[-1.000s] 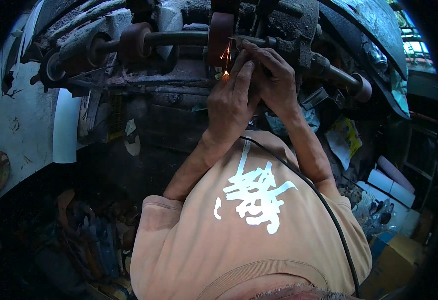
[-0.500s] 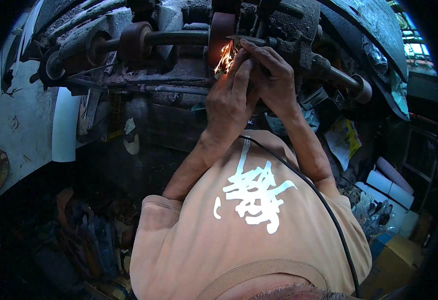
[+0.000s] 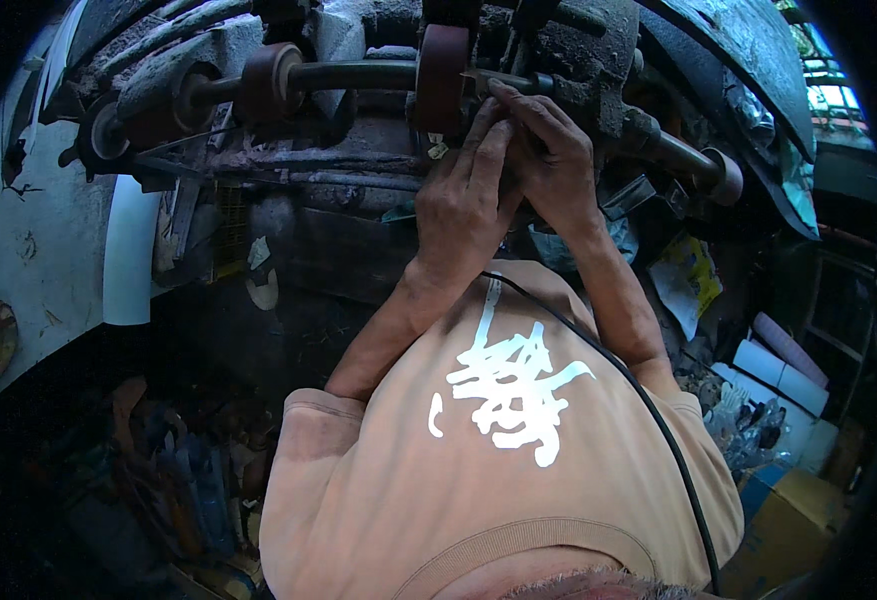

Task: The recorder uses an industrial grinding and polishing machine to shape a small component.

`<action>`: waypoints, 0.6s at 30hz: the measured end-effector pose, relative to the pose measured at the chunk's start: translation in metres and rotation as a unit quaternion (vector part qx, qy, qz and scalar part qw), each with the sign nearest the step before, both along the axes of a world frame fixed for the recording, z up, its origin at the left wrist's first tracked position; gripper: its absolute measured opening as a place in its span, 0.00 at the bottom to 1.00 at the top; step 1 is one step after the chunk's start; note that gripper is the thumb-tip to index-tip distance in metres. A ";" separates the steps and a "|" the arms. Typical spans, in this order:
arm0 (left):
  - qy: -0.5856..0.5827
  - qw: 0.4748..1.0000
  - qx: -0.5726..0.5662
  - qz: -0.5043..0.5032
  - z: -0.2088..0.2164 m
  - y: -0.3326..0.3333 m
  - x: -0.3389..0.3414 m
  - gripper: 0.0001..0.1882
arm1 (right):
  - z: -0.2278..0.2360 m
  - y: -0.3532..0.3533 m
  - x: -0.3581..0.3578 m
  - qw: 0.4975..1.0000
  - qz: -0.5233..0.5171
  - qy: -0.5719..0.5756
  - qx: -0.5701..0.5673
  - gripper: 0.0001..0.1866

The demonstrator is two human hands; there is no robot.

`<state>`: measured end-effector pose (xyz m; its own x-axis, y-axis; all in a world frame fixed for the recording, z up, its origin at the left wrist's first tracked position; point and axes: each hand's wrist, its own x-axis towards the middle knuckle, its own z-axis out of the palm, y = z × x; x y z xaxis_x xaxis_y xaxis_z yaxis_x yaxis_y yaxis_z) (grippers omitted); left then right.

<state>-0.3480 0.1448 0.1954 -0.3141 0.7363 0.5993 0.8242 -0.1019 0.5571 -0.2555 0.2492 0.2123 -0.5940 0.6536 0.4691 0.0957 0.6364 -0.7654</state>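
Dark-red, the wheel [image 3: 441, 80] has its edge just beside your left hand [image 3: 458, 195] and right hand [image 3: 558, 155], open room leftward, both pinching a thin piece [image 3: 473, 75] mostly hidden by fingers.

The right hand [image 3: 558, 165] pinches a small thin piece [image 3: 475, 77], mostly hidden, in its fingers [image 3: 533, 112], just beside a reddish grinding wheel [image 3: 442, 80] to their left. The left hand [image 3: 455, 205] bunches alongside, its hold hidden. Farther left of the fingers, a steel shaft [image 3: 353, 76] carries another wheel [image 3: 266, 82]. Below them, a black cable [image 3: 645, 395] crosses a peach T-shirt [image 3: 398, 480].
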 end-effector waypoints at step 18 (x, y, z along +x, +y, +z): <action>-0.004 0.999 -0.033 -0.004 0.004 0.000 -0.004 0.37 | -0.005 0.002 -0.005 1.000 0.008 0.015 -0.005 0.25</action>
